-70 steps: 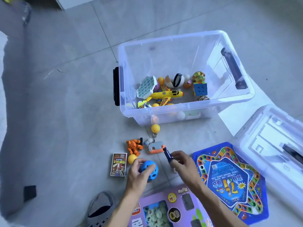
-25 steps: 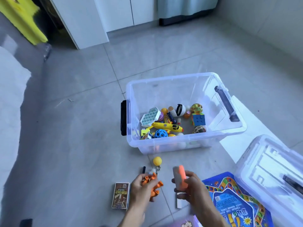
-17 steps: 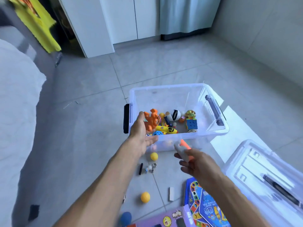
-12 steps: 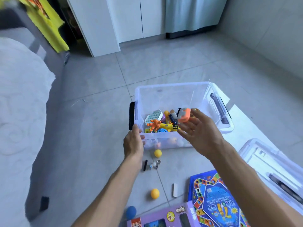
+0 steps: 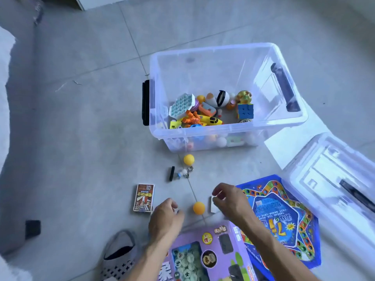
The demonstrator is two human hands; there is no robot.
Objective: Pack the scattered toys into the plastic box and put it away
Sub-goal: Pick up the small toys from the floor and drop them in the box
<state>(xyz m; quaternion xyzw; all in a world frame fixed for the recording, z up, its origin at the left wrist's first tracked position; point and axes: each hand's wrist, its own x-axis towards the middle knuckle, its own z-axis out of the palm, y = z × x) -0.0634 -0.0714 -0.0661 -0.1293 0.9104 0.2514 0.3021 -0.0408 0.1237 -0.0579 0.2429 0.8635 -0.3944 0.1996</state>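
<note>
Head: orange ball (image 5: 198,208) between hands.

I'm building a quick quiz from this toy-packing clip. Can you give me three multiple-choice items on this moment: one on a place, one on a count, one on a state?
1. Where does the small orange-and-red card box lie?
A. Inside the clear plastic storage box
B. On the grey tiled floor, left of the hands
C. On the blue star-shaped game board

2. How many yellow-orange balls lie on the floor outside the box?
A. One
B. Two
C. Four

3. What state is the clear plastic storage box in?
A. Open, lid off
B. Lid latched on
C. Tipped over

Answers:
1 B: it lies flat on a tile beside the left hand.
2 B: one near the box, one between the hands.
3 A: toys show through the open top, and the clear lid lies to the right.
</note>
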